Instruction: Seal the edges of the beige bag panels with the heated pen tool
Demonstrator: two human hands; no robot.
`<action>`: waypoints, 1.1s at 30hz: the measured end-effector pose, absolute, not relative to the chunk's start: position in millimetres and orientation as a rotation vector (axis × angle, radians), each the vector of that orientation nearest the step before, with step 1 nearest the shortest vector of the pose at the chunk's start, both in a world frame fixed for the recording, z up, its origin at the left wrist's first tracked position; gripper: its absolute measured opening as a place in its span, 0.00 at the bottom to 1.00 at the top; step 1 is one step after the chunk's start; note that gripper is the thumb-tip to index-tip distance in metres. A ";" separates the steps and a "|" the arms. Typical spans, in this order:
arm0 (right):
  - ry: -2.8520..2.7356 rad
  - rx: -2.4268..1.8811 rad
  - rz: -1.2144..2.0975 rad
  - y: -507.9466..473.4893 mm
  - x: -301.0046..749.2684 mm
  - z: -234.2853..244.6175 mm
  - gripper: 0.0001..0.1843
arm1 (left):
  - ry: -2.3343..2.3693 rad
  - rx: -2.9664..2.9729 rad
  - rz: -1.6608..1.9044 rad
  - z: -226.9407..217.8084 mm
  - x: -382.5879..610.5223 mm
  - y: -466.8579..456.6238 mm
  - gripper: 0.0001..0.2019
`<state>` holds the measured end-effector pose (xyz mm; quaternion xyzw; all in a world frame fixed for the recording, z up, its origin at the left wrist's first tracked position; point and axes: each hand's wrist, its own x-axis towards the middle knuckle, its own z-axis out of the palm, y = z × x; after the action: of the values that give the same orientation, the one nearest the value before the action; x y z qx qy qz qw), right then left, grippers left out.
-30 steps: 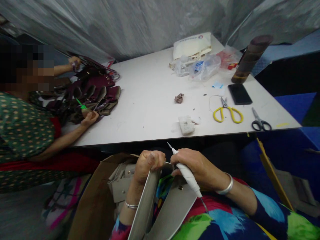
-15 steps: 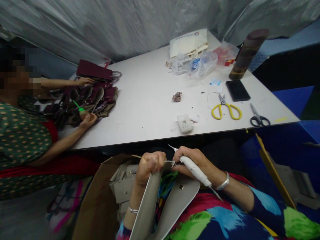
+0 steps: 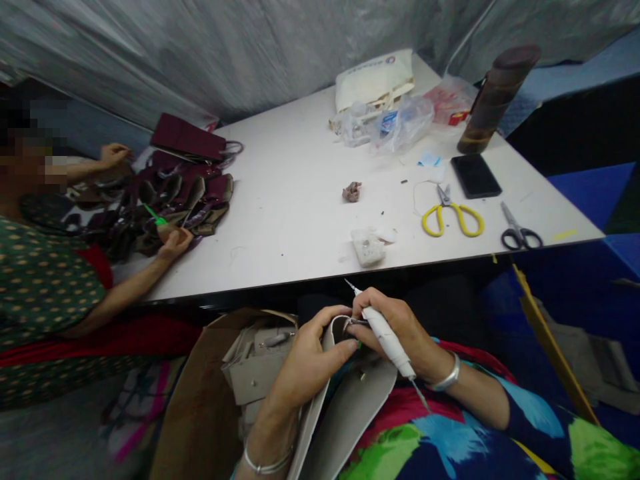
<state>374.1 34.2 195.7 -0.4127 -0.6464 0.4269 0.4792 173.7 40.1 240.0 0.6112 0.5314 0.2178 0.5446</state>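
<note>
My left hand (image 3: 309,363) is closed on the edge of a light grey leather bag piece (image 3: 353,417), thumb and fingers pinching a curled part of it. A small metal stud sits on the piece's flap, which hangs over my lap. In my right hand (image 3: 400,320) lies a white-wrapped tool (image 3: 389,341) with a thin metal tip at each end, one pointing up and left. The right fingertips meet the same leather edge close to the left ones. What they pinch there is too small to make out.
A cardboard box (image 3: 187,413) with grey leather bags (image 3: 253,373) stands at my left. The table (image 3: 290,220) bears yellow-handled scissors (image 3: 453,217), black-handled scissors (image 3: 520,233), a phone (image 3: 476,177), a bottle (image 3: 495,100) and a white lump (image 3: 369,247). A co-worker's hand (image 3: 175,243) is beside maroon bags (image 3: 187,137).
My left hand has turned from a fist into a pinch nearer my right hand, and the leather edge now curls. The co-worker's far hand has lifted and drawn back left.
</note>
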 end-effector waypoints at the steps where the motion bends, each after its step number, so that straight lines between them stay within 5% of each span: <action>1: -1.574 -1.003 1.041 34.2 374.5 194.8 0.11 | 1.288 1.431 0.517 239.4 177.7 42.8 0.20; 13: -1.355 -0.990 1.182 46.8 401.1 180.4 0.11 | 1.359 1.255 0.687 222.0 177.0 70.7 0.12; 23: -1.232 -1.379 0.801 79.2 444.0 166.3 0.14 | 1.390 1.332 0.578 206.2 210.4 76.9 0.09; 33: -1.337 -1.315 0.735 109.3 439.1 156.0 0.11 | 1.384 1.043 0.649 182.3 201.6 89.9 0.14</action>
<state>439.1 109.3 156.0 -0.5520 -0.5610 0.3084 0.5342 201.6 89.9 182.3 0.4501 0.5973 0.2801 0.6018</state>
